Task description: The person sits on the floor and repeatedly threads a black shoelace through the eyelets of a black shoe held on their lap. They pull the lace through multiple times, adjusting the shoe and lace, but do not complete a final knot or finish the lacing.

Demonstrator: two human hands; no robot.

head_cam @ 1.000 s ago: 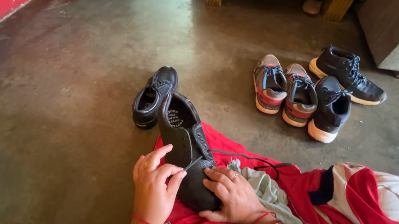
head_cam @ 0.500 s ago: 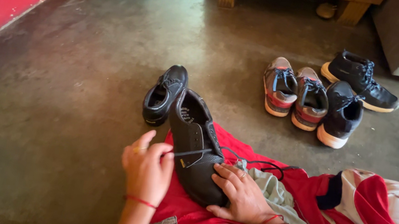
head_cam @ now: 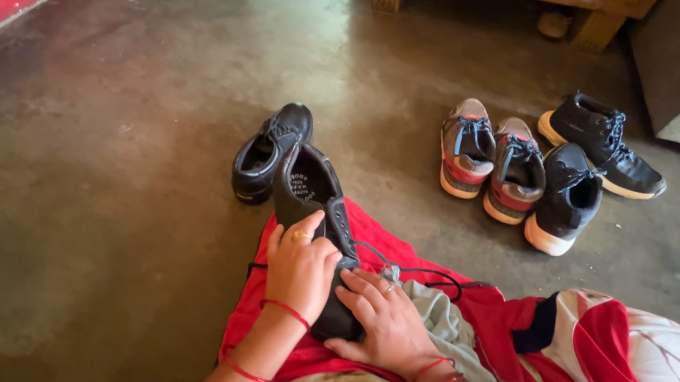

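The black shoe (head_cam: 317,229) lies on the red cloth (head_cam: 367,251) over the lap, mid-lacing: the left hand (head_cam: 301,269) curls over its tongue, the right hand (head_cam: 381,318) presses flat at 3 o'clock, so the lace (head_cam: 427,275) needs threading next.

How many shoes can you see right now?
6: a black shoe on the lap under both hands, its mate on the floor beside it, two grey-and-red sneakers, and two dark sneakers on the right.
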